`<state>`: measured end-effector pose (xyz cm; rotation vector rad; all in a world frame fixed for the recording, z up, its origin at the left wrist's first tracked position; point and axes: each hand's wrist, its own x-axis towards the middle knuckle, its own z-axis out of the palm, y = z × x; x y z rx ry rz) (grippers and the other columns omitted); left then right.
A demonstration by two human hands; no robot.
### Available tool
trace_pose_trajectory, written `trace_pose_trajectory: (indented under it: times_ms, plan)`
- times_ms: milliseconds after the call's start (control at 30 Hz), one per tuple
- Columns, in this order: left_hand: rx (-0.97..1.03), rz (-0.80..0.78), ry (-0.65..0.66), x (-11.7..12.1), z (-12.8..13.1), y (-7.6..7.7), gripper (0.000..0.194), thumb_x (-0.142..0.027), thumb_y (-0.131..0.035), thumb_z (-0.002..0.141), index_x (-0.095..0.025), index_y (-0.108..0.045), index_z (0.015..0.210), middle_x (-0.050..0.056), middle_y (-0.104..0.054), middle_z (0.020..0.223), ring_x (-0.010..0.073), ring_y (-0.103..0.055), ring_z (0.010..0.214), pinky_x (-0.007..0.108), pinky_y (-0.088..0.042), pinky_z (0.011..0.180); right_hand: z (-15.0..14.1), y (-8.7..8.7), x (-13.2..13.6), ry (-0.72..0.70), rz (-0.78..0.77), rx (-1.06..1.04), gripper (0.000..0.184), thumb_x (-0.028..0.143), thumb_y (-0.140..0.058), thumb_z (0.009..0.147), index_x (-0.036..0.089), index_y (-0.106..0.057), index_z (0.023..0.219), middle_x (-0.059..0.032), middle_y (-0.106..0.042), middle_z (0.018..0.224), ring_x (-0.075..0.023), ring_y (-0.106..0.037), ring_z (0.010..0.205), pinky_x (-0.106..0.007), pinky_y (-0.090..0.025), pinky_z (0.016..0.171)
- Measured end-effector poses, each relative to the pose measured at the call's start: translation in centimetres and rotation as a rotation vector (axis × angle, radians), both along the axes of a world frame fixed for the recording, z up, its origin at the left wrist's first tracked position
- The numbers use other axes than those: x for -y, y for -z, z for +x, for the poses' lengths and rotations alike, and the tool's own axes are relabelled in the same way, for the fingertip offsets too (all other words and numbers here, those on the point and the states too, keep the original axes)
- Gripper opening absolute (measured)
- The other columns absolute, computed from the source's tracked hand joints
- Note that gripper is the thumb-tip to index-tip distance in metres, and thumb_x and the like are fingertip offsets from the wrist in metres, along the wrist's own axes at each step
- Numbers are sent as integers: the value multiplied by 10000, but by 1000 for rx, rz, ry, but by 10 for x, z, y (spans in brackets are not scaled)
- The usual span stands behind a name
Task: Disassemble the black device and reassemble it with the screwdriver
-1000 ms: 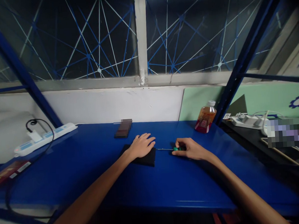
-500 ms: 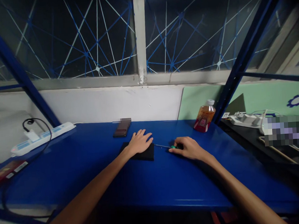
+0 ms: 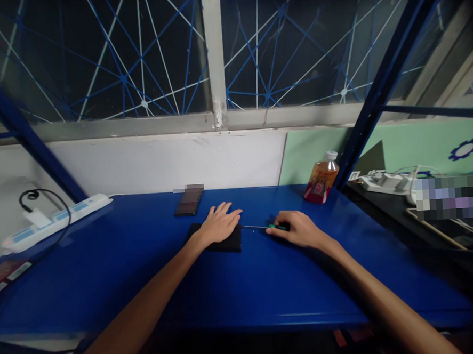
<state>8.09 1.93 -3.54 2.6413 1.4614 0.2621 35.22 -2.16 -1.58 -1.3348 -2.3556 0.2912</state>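
pinching the green-handled screwdriver (image 3: 272,226) between right fingers (image 3: 281,216).

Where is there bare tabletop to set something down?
Bare: blue table between left forearm and right forearm; also between left forearm and power strip. Crowded: the middle, where left hand is on the black slab and right hand holds the green-handled tool.

The left hand (image 3: 220,224) partly hides the black slab (image 3: 229,244), the right hand (image 3: 299,229) the green handle (image 3: 272,226), and the left edge crops the red box (image 3: 4,274).
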Motion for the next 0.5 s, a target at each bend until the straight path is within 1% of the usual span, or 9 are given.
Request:
trace_pose_trajectory:
  times_ms: [67, 133, 200, 267, 333, 400, 467, 500]
  plan:
    - [2, -23, 0, 0, 0, -1, 525, -520, -160, 1008, -321, -417, 1420, 82, -302, 1545, 349, -214, 1425, 603, -171, 1097, 2, 3, -2, 0, -3, -1, 410, 605, -587, 818, 201, -626, 757, -20, -643, 731, -139, -517, 608, -264, -289, 554]
    - [4, -36, 1, 0, -1, -2, 526, -528, -159, 1007, -330, -417, 1420, 77, -304, 1545, 345, -213, 1427, 606, -164, 1100, 3, 5, -3, 12, -33, 0, 405, 615, -603, 799, 210, -607, 794, 8, -600, 646, -131, -479, 560, -254, -270, 532]
    - [4, -38, 6, 0, -1, -2, 526, -530, -159, 1006, -332, -417, 1419, 76, -309, 1543, 341, -217, 1426, 604, -167, 1100, 2, 5, -3, 11, -67, -2, 385, 594, -626, 789, 211, -588, 820, 25, -572, 602, -126, -456, 531, -248, -262, 520]
    - [4, -30, 10, 0, 0, -2, 520, -527, -168, 1006, -332, -425, 1414, 73, -319, 1538, 340, -232, 1421, 599, -176, 1100, 0, 4, -1, -7, -80, -13, 368, 568, -646, 782, 209, -582, 832, 22, -584, 619, -125, -466, 534, -247, -268, 524]
    - [9, -6, 7, 0, 0, -2, 503, -512, -188, 1009, -326, -447, 1398, 68, -340, 1527, 330, -260, 1410, 580, -196, 1102, -2, 1, 1, -12, -75, -24, 356, 564, -605, 817, 208, -598, 837, 18, -586, 615, -127, -473, 532, -252, -274, 528]
    - [22, 37, 14, 1, 1, -4, 476, -480, -216, 1015, -311, -480, 1374, 67, -370, 1508, 307, -298, 1393, 548, -225, 1104, -2, -2, 3, -5, -69, -30, 367, 552, -511, 885, 208, -627, 830, 7, -591, 612, -130, -480, 532, -259, -278, 532]
    - [48, 88, 40, 3, 2, -6, 444, -440, -252, 1018, -293, -521, 1341, 67, -407, 1482, 283, -337, 1371, 517, -252, 1102, -1, -3, 2, 0, -53, -27, 385, 529, -470, 914, 203, -648, 813, -17, -626, 670, -135, -504, 564, -263, -290, 547]
    - [65, 107, 57, 4, 2, -8, 427, -421, -274, 1017, -286, -547, 1317, 67, -423, 1469, 276, -355, 1359, 505, -264, 1100, 0, -3, 1, -2, -37, -23, 382, 530, -489, 905, 199, -650, 800, -29, -643, 715, -139, -520, 590, -264, -298, 558]
